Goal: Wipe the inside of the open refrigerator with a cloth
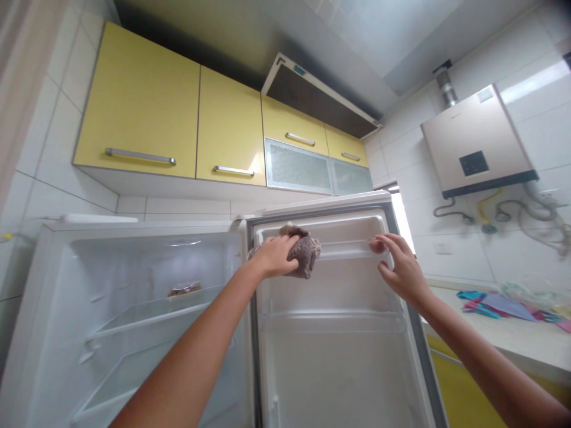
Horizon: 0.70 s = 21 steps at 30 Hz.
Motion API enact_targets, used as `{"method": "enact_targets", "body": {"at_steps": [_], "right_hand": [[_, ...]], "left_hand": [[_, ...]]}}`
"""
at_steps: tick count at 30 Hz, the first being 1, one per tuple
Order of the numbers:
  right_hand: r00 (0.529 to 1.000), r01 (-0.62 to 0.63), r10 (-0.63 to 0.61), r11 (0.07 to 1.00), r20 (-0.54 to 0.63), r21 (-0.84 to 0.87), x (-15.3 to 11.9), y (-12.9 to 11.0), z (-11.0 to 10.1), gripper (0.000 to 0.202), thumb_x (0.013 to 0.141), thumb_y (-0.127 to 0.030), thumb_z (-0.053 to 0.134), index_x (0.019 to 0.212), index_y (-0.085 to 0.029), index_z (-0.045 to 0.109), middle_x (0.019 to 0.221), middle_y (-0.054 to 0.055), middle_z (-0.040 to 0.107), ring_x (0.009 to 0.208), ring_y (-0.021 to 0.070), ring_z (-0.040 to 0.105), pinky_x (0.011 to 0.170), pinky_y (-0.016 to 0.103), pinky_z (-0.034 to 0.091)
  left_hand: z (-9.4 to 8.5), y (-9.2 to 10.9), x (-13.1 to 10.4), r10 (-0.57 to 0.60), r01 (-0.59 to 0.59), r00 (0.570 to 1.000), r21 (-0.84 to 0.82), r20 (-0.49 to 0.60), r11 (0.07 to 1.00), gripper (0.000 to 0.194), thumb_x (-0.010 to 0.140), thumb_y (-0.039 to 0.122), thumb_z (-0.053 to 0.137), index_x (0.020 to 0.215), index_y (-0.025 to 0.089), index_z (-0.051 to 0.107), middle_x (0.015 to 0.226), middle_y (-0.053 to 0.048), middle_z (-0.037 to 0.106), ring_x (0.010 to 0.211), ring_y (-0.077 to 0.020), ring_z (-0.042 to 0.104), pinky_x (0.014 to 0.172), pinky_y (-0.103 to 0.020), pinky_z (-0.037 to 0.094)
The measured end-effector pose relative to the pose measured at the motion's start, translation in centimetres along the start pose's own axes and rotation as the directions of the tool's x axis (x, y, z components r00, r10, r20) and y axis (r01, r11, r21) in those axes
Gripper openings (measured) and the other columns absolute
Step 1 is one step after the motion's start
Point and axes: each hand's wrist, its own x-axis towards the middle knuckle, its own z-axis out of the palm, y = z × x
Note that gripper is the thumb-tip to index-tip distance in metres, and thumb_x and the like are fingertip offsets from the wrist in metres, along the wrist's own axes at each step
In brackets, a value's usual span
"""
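My left hand [277, 255] is closed around a bunched brown patterned cloth [306, 254], held at the upper part of the open refrigerator door [330, 362]. The cloth lies in front of the clear top door shelf [343, 249], near its left end. Over by the right end of that shelf, my right hand [404, 267] has its thumb and fingers apart and holds nothing that I can see. Its fingertips are at the door's inner side; whether they touch it I cannot tell.
The refrigerator's inside [147, 267] stands open on the left, with glass shelves and a small pack of food [185, 289]. Yellow wall cabinets [151, 107] hang above. To the right are a water heater [479, 139] and a counter [535, 342] with colourful cloths [513, 306].
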Motion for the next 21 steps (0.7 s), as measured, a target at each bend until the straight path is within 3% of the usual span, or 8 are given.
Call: {"method": "enact_targets", "body": {"at_steps": [3, 6, 11, 14, 16, 18, 20, 21], "right_hand": [[1.000, 0.009, -0.009, 1.000, -0.004, 0.001, 0.0, 0.0, -0.1, 0.056, 0.077, -0.011, 0.052, 0.132, -0.020, 0.050, 0.134, 0.014, 0.053, 0.123, 0.0299, 0.055, 0.106, 0.048, 0.049], [0.999, 0.043, -0.043, 0.999, 0.002, 0.000, -0.1, 0.4, -0.1, 0.058, 0.077, -0.010, 0.052, 0.134, -0.020, 0.048, 0.135, 0.013, 0.053, 0.123, 0.0294, 0.054, 0.106, 0.047, 0.048], [0.996, 0.083, -0.084, 0.996, -0.014, -0.037, -0.1, 0.9, 0.1, 0.059, 0.076, -0.008, 0.051, 0.134, -0.020, 0.048, 0.133, 0.014, 0.053, 0.122, 0.0298, 0.055, 0.106, 0.048, 0.049], [0.995, 0.091, -0.092, 0.995, -0.024, -0.052, -0.1, 0.7, 0.2, 0.061, 0.076, -0.006, 0.051, 0.134, -0.021, 0.047, 0.132, 0.014, 0.053, 0.122, 0.0302, 0.054, 0.106, 0.049, 0.049], [0.995, 0.090, -0.091, 0.994, -0.030, -0.057, -0.1, 0.4, 0.2, 0.061, 0.076, -0.006, 0.051, 0.135, -0.021, 0.047, 0.133, 0.014, 0.052, 0.122, 0.0306, 0.054, 0.105, 0.049, 0.050], [0.996, 0.083, -0.086, 0.995, -0.036, -0.063, -0.1, 0.1, 0.2, 0.061, 0.075, -0.006, 0.051, 0.134, -0.021, 0.047, 0.132, 0.014, 0.053, 0.122, 0.0311, 0.054, 0.105, 0.050, 0.050], [0.996, 0.074, -0.077, 0.995, -0.042, -0.069, -0.2, 0.0, 0.2, 0.060, 0.074, -0.006, 0.052, 0.133, -0.021, 0.048, 0.131, 0.014, 0.053, 0.121, 0.0316, 0.055, 0.105, 0.051, 0.050], [0.996, 0.070, -0.073, 0.995, -0.043, -0.070, -0.2, 0.0, 0.2, 0.060, 0.074, -0.006, 0.052, 0.132, -0.021, 0.048, 0.131, 0.014, 0.053, 0.121, 0.0317, 0.055, 0.105, 0.052, 0.050]], "left_hand": [[-1.1, 0.2, 2.4, 0.094, -0.076, 0.987, -0.133, 0.131, 0.988, 0.059, 0.075, 0.041, 0.060, 0.131, 0.026, 0.058, 0.129, -0.009, 0.069, 0.110, -0.0306, 0.066, 0.091, -0.038, 0.050], [-1.3, 0.2, 3.9, 0.113, -0.079, 0.983, -0.218, 0.146, 0.973, 0.054, 0.071, 0.047, 0.067, 0.120, 0.027, 0.066, 0.110, -0.005, 0.077, 0.095, -0.0255, 0.070, 0.076, -0.030, 0.049], [0.1, -1.0, 2.3, -0.036, 0.034, 0.999, -0.222, -0.005, 0.975, 0.041, 0.084, 0.053, 0.054, 0.110, 0.026, 0.071, 0.105, -0.006, 0.078, 0.093, -0.0256, 0.070, 0.074, -0.032, 0.048], [2.8, -2.0, -0.8, -0.177, 0.115, 0.952, -0.244, -0.250, 0.963, 0.043, 0.089, 0.051, 0.049, 0.122, 0.027, 0.065, 0.119, -0.008, 0.074, 0.107, -0.0283, 0.068, 0.089, -0.039, 0.051], [5.4, -2.2, -3.1, -0.271, 0.133, 0.822, -0.293, -0.501, 0.947, 0.043, 0.089, 0.047, 0.052, 0.122, 0.023, 0.065, 0.122, -0.012, 0.073, 0.116, -0.0290, 0.065, 0.105, -0.045, 0.046], [8.1, -1.7, -5.0, -0.395, 0.132, 0.628, -0.409, -0.671, 0.903, 0.045, 0.089, 0.043, 0.053, 0.124, 0.018, 0.064, 0.132, -0.015, 0.068, 0.128, -0.0289, 0.058, 0.115, -0.049, 0.040], [10.2, -0.4, -6.1, -0.619, 0.161, 0.424, -0.617, -0.661, 0.770, 0.044, 0.088, 0.040, 0.053, 0.125, 0.018, 0.063, 0.136, -0.016, 0.064, 0.132, -0.0277, 0.055, 0.115, -0.047, 0.039], [10.9, 0.5, -6.2, -0.744, 0.171, 0.324, -0.737, -0.584, 0.654, 0.044, 0.086, 0.042, 0.056, 0.123, 0.018, 0.064, 0.133, -0.016, 0.066, 0.128, -0.0287, 0.058, 0.113, -0.046, 0.041]]}}
